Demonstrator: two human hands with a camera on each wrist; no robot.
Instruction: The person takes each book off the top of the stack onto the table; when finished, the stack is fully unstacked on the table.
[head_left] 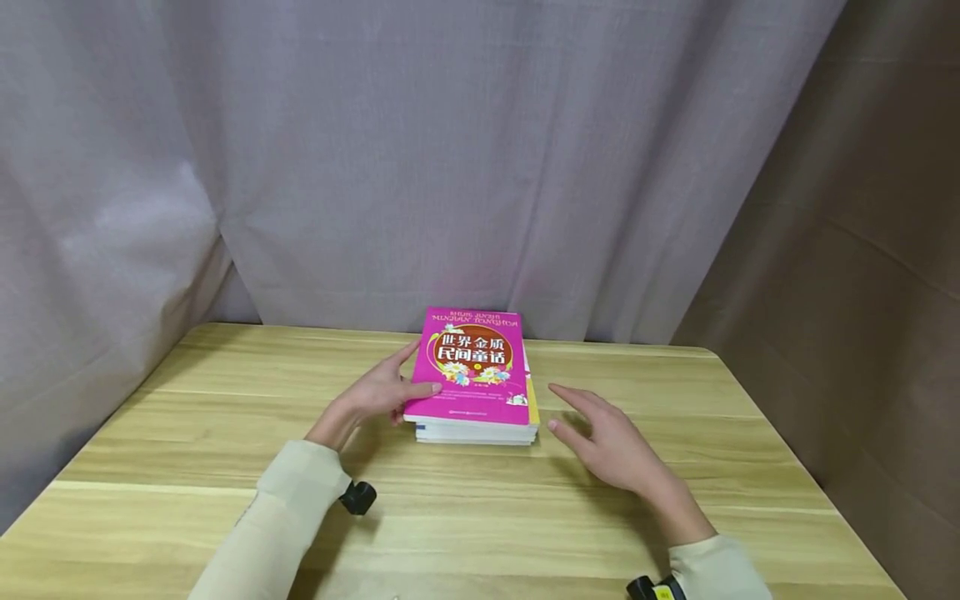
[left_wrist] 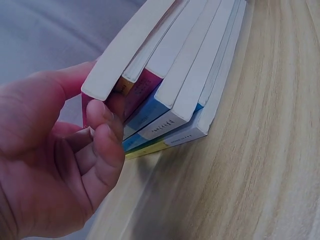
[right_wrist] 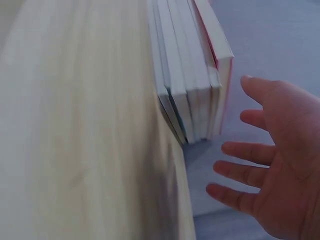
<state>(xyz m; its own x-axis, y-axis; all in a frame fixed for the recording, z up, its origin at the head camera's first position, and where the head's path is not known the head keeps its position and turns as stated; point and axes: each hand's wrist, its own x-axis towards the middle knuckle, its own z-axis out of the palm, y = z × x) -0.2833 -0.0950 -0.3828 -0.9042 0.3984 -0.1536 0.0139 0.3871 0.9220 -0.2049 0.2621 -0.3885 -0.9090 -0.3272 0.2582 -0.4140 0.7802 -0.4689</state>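
A pink book [head_left: 474,362] with a dark red oval and flowers on its cover lies on top of a stack of several books [left_wrist: 165,100]. It juts out to the left over the spines below. My left hand [head_left: 382,387] grips the pink book at its left edge, thumb over the cover and curled fingertips [left_wrist: 100,112] at the spine side below it. To the right of the stack, my right hand [head_left: 611,437] hovers apart from the books, fingers spread and holding nothing. Between it and the pink cover, a strip of yellow cover shows.
The stack stands on a wooden table [head_left: 480,517], toward its far edge. Behind the table hangs a grey curtain [head_left: 450,167], with a darker brownish curtain [head_left: 847,292] along the right side. Each wrist wears a small black camera [head_left: 358,498].
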